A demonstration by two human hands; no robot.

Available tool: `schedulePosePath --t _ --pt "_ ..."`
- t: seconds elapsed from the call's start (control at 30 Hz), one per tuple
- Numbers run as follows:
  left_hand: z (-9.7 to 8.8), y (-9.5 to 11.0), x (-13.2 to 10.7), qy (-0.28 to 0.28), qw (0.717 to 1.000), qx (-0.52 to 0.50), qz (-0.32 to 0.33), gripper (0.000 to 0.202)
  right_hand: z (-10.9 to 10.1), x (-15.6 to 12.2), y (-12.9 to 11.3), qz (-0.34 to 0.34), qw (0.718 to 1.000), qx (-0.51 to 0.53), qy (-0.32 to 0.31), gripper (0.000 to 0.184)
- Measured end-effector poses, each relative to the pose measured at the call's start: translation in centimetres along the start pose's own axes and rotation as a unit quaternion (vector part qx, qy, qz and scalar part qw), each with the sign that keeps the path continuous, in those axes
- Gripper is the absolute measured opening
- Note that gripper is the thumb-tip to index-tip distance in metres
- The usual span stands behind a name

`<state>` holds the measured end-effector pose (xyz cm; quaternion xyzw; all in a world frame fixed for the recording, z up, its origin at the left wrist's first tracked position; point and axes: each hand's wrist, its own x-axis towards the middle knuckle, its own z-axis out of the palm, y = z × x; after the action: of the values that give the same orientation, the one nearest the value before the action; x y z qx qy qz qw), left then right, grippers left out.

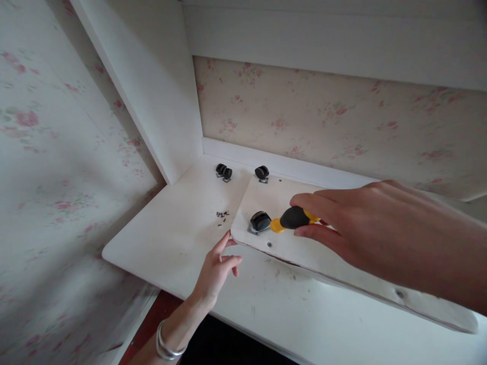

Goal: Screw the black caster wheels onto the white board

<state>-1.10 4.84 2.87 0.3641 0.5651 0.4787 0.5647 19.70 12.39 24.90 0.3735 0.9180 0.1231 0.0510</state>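
Note:
My right hand [365, 223] is closed around a yellow and black screwdriver [291, 219], whose tip points at a black caster wheel [260, 221] on a white wooden board [342, 263]. My left hand [216, 268] has its fingers spread, with the fingertips touching the board's rounded left corner. A second caster [262, 173] sits at the board's far corner. The board lies on a white desk surface [171, 233].
A pair of loose black casters [223, 172] and a small pile of dark screws [222, 215] lie on the desk. White shelf panels and floral wallpaper enclose the desk at the left and back. Bangles [167, 344] circle my left wrist.

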Motion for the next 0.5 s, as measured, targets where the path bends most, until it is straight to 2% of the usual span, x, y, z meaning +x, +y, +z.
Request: schedulePosePath --t 0.13,0.33,0.5 --pt "-0.2 0.0 0.0 -0.013 1.0 0.015 0.007 0.062 0.0 -0.3 0.0 -0.012 1.0 -0.002 -0.017 0.018" --pt "-0.5 -0.8 0.5 -0.012 0.998 0.04 0.045 0.06 0.7 -1.6 1.0 0.033 0.999 0.02 0.034 0.02" --pt "-1.3 -1.9 1.6 0.02 0.985 0.141 0.095 0.053 1.8 -2.8 1.1 0.046 0.993 0.066 0.081 0.033"
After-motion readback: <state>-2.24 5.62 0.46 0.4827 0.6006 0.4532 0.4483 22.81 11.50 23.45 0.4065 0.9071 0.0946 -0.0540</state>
